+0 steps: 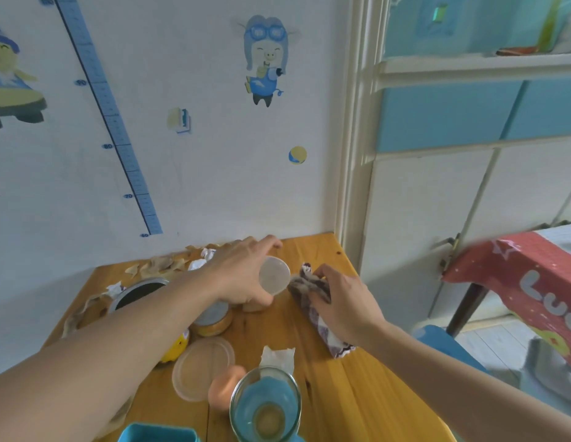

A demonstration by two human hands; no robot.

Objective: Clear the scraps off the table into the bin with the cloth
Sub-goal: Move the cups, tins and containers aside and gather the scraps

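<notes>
Right hand [347, 311] clutches the cloth [306, 283] centre right on the table [357, 393]; left hand [242, 275] grips a lidded cup [274, 279]. Scraps [159, 264] sit centre-left by the wall [214, 186]. A wide sweep could topple the crowded jars [214, 319].

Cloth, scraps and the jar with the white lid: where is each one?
cloth [304, 283]: head view, its crumpled far end.
scraps [156, 264]: head view, pale peelings by the wall.
jar [274, 275]: head view, middle of its white lid.
</notes>
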